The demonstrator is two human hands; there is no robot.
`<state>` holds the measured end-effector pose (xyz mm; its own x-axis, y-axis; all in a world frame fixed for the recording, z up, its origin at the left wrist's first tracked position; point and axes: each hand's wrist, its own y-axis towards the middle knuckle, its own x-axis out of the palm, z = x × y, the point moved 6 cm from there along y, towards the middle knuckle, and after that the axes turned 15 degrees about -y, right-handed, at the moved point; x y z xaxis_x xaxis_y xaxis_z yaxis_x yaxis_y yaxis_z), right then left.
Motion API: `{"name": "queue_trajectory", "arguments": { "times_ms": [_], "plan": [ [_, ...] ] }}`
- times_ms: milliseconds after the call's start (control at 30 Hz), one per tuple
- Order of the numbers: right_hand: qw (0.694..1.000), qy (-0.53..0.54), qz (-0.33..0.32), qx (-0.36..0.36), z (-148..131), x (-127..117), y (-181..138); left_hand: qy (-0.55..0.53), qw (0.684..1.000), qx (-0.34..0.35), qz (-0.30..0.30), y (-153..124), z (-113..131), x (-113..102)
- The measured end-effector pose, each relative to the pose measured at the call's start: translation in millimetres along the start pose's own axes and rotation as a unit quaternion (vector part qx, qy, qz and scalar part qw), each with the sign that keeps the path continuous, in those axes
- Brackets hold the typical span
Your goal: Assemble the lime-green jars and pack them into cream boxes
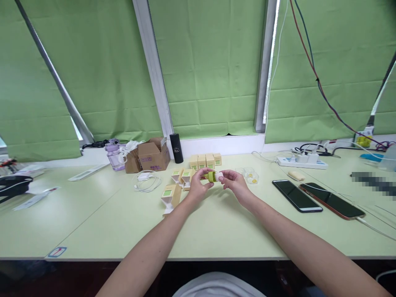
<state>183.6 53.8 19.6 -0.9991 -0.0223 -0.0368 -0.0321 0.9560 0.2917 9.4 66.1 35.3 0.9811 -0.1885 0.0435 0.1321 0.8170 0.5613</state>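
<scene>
A small green bottle is held sideways between both hands. Left hand fingers are closed on its green body, right hand fingers on its white cap.

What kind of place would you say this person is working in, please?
Probably an office or small packing workbench: a long pale table under green window blinds, with small product boxes, a power strip and two phones.

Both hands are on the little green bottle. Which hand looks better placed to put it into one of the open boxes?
Probably the left hand: it grips the green bottle by its body, and the open boxes lie just beside it. The right hand only pinches the white cap end.
</scene>
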Motion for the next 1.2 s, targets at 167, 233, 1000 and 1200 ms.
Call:
{"name": "queue_trajectory", "arguments": {
  "times_ms": [167, 233, 1000, 1200],
  "plan": [
    [1.000, -0.012, -0.003, -0.012, 0.6, -0.1, 0.7, 0.008, 1.000, 0.000, -0.003, -1.7, -0.2, 1.5],
    [1.000, -0.013, -0.004, -0.010, 1.0, 0.0, 0.9, 0.019, 1.000, 0.001, -0.006, -2.2, -0.5, 2.0],
    [1.000, 0.005, 0.002, -0.011, 5.8, 4.1, 1.4, 0.041, 0.999, 0.014, -0.003, -2.6, 3.2, 3.9],
    [1.000, 0.009, -0.016, -0.014, 5.7, 4.4, -0.1, 0.040, 0.999, 0.003, -0.021, -3.5, 0.2, 5.0]
  ]
}}
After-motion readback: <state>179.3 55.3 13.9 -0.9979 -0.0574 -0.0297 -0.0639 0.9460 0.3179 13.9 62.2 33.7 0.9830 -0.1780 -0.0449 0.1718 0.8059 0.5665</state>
